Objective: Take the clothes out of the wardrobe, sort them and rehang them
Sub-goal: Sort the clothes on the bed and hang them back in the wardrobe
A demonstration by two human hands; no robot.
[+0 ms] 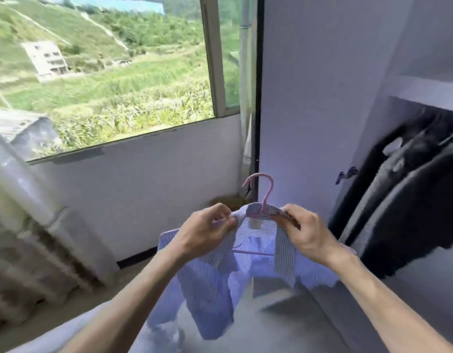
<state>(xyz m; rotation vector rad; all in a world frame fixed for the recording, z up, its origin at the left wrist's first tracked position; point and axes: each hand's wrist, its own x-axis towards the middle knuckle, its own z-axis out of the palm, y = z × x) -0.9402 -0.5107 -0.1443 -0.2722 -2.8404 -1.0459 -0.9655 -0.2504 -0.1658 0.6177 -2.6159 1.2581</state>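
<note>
Between the 2 hands hangs a blue-and-white striped cotton shirt (215, 276) on a pink plastic hanger (265, 200), its hook pointing up above the knuckles. Both hands pinch the collar: the left hand (205, 233) on the left side, the right hand (307, 230) on the right. Right of the right hand, dark garments (404, 194) hang inside the open white wardrobe (373, 98). Beyond the left hand, a window (105, 72) shows green hillside.

A bedroom in a home is suggested: an open wardrobe (424, 87) with dark garments (404, 194) hung inside is seen at the right, a window (105, 72) onto green hillside at the upper left, a sheer curtain (21, 200) at the left edge.
</note>
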